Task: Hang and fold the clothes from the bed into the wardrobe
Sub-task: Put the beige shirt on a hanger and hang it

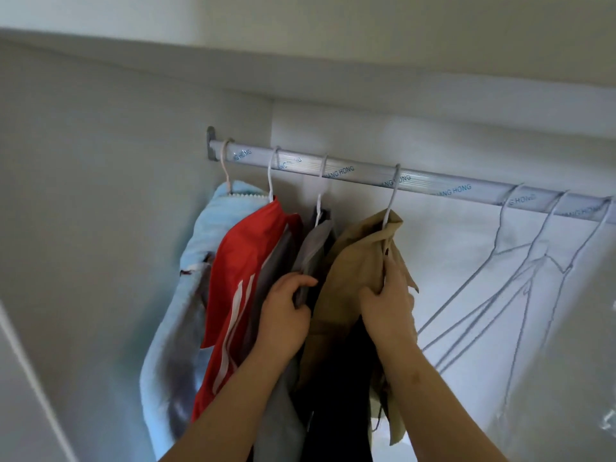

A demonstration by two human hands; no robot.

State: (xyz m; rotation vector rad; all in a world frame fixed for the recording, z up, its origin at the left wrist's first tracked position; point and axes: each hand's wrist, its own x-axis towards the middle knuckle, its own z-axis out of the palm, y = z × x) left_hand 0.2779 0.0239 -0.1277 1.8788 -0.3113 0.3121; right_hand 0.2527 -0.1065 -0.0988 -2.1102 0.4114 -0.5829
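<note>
While both grips hold clothes, the tan shirt [353, 261] hangs from the rail [366, 176] inside the wardrobe [133, 161].
The right grip [386, 305] pinches the tan shirt together with the thin wire of its white hanger [391, 195], and the hanger's hook sits on the rail just above this grip. The left grip [285, 315] has its fingers curled round the edge of a grey top [315, 248], which hangs just left of the right grip and touches the tan shirt. Left of the left grip hangs a red top [243, 261] with white stripes. Past that hangs a light blue one [200, 245], next to the wardrobe's side wall. Right of the right grip, well apart from it, bare wire hangers [546, 255] hang on the same rail.
</note>
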